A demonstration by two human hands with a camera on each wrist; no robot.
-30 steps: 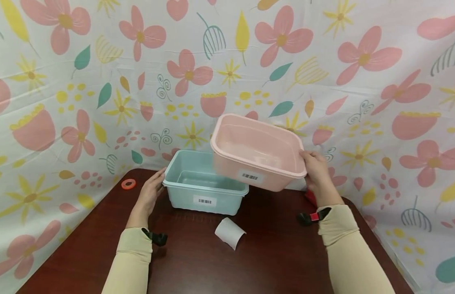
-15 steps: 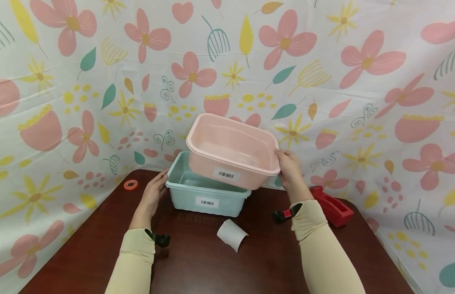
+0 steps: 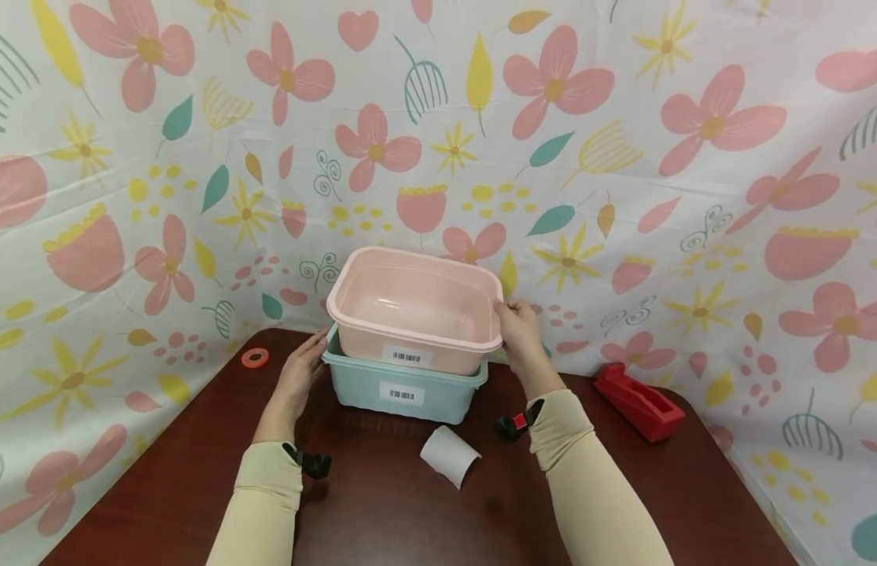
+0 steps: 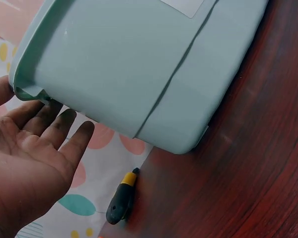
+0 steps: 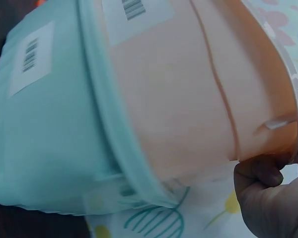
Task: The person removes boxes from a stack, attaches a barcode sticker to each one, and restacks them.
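Observation:
A pink plastic basin [image 3: 417,306] sits partly inside a light blue basin [image 3: 403,397], its left end lower in the blue one and its right side a little higher. Both carry barcode labels. My right hand [image 3: 521,338] grips the pink basin's right rim, thumb and curled fingers on the edge in the right wrist view. At the blue basin's left rim, my left hand [image 3: 296,385] touches the edge with loosely extended fingers, as the left wrist view shows. The inside of the blue basin is mostly hidden by the pink one.
A curved white piece [image 3: 451,456] lies in front of the basins on the dark wooden table [image 3: 381,519]. An orange ring [image 3: 255,358] is at the back left, a red tape dispenser [image 3: 639,402] at the right. The left wrist view shows a black-and-yellow tool [image 4: 121,198].
My right hand has carried the pink basin left and down, from beside and above the blue basin to partly within it. The left hand stays at the blue rim.

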